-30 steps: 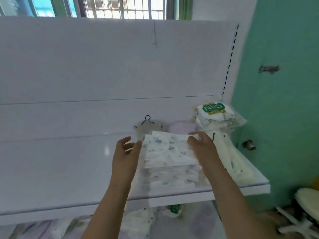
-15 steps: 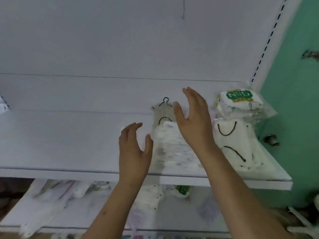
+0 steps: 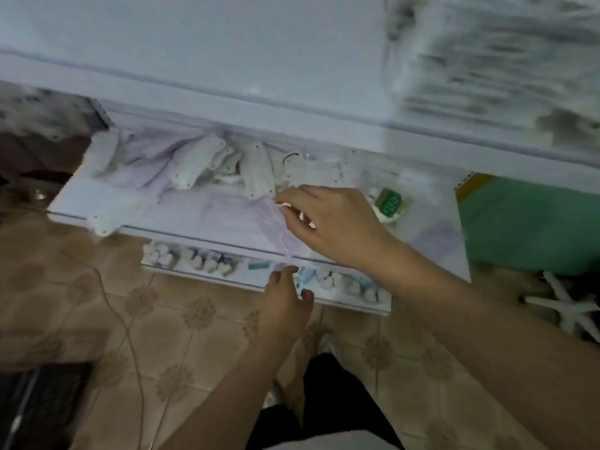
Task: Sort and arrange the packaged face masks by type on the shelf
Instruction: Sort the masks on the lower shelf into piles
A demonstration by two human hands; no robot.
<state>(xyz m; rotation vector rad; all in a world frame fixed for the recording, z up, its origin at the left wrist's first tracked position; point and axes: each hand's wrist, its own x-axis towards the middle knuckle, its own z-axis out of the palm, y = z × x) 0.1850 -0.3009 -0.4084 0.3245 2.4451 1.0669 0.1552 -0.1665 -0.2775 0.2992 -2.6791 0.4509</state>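
Observation:
I look down at the lower shelf point(image 3: 181, 219), where packaged masks lie loose. My right hand point(image 3: 331, 222) reaches over it, and its curled fingers pinch a pale purple mask pack point(image 3: 276, 232) near the shelf's front. My left hand point(image 3: 285, 300) hangs just below the shelf's front edge, fingers loosely curled and holding nothing. A heap of white masks point(image 3: 198, 160) lies at the back left of this shelf. A green-labelled N95 pack point(image 3: 389, 204) sits just right of my right hand. The sorted printed-mask stack point(image 3: 487, 60) on the upper shelf is blurred at top right.
Another purple pack point(image 3: 438, 238) lies at the shelf's right end. A lower ledge point(image 3: 201, 261) holds several small white items. Below is brown tiled floor, with a black object point(image 3: 42, 404) at bottom left and white stool legs point(image 3: 568, 306) at right.
My view has dropped from the upper shelf to the lower one. Both hands left the printed-mask stack; my right hand now pinches a purple pack and my left hand has lowered.

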